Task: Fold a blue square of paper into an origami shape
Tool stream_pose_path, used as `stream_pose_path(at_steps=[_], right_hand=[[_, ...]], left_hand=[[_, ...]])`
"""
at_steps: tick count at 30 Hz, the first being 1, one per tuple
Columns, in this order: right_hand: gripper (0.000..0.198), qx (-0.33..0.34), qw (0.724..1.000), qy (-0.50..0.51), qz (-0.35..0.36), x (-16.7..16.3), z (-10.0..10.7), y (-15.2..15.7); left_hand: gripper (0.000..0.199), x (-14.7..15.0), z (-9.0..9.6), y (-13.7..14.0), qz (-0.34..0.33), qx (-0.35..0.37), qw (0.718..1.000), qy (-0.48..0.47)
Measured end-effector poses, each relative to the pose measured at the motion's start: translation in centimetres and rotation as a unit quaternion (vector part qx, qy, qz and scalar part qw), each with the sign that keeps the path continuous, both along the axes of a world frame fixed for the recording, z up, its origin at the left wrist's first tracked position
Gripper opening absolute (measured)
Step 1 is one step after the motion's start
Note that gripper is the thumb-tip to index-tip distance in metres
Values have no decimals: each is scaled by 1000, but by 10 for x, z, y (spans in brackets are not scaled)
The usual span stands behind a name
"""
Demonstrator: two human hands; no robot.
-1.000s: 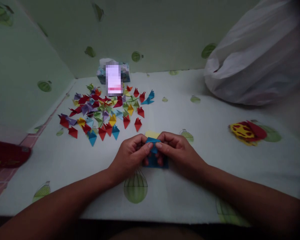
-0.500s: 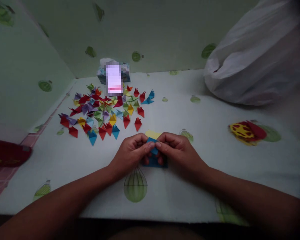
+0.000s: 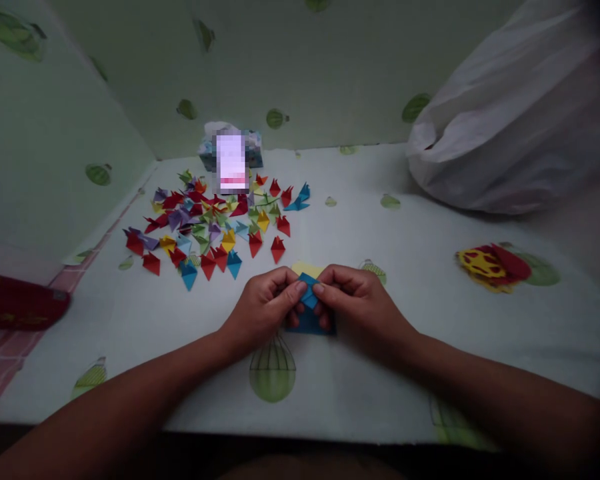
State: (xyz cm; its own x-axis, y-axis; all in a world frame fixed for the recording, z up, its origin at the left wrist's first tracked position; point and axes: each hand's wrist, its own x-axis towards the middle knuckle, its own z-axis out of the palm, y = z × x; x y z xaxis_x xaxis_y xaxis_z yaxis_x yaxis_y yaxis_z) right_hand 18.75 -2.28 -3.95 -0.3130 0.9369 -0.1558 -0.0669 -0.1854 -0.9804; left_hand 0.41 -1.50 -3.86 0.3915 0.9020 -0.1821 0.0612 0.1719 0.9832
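Between both hands is a small piece of folded blue origami paper (image 3: 309, 291), held above the table. My left hand (image 3: 269, 303) pinches its left side between thumb and fingers. On its right side, my right hand (image 3: 357, 300) grips it the same way. Beneath the hands lies a darker blue square of paper (image 3: 311, 325), partly covered by the fingers. Some yellow paper (image 3: 307, 269) shows just beyond the fingertips. To the far left, many small folded paper figures (image 3: 209, 267) in red, blue, yellow, green and purple are spread over the table.
A tissue box (image 3: 255, 148) stands at the back, with a lit, pixelated screen (image 3: 231, 160) before it. At the right back rests a large white plastic bag (image 3: 495, 140). Yellow and red cut-out pieces (image 3: 485, 263) lie at right. A red case (image 3: 23, 303) is at the left edge.
The thumbs have drawn slightly apart, and more of the folded blue paper shows between them. The whole view has shifted a little.
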Motion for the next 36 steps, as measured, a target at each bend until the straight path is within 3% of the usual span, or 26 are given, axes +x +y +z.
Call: stream_pose_path(at_steps=[3, 6, 10, 13, 15, 17, 21, 24, 28, 36], right_hand=[[31, -25, 999, 25, -12, 1, 0, 2], [28, -32, 998, 44, -36, 2, 0, 4], [26, -80, 992, 91, -40, 2, -1, 4], [28, -137, 983, 120, -5, 0, -1, 2], [31, -154, 980, 124, 25, -1, 0, 1], [34, -126, 986, 108, 26, -1, 0, 1], [34, -22, 999, 46, -5, 1, 0, 4], [33, -4, 999, 17, 28, 2, 0, 5], [32, -4, 999, 14, 38, 2, 0, 5], [22, -11, 1000, 4, 25, 2, -1, 6]], left_hand=[[27, -2, -1, 2, 12, 47, 999, 24], [18, -6, 0, 6, 61, 184, 979, 63], [24, -8, -1, 9, 40, 429, 892, 137], [12, -8, -2, 7, 4, 486, 856, 177], [12, -8, -1, 5, 5, 463, 868, 178], [7, -7, 1, 4, 40, 394, 904, 161], [18, -2, 2, 1, 92, 141, 985, 29], [25, 1, 0, -2, 77, 9, 996, -51], [23, 3, 0, -4, 61, -43, 995, -73], [19, 3, 2, -4, 42, -56, 995, -68]])
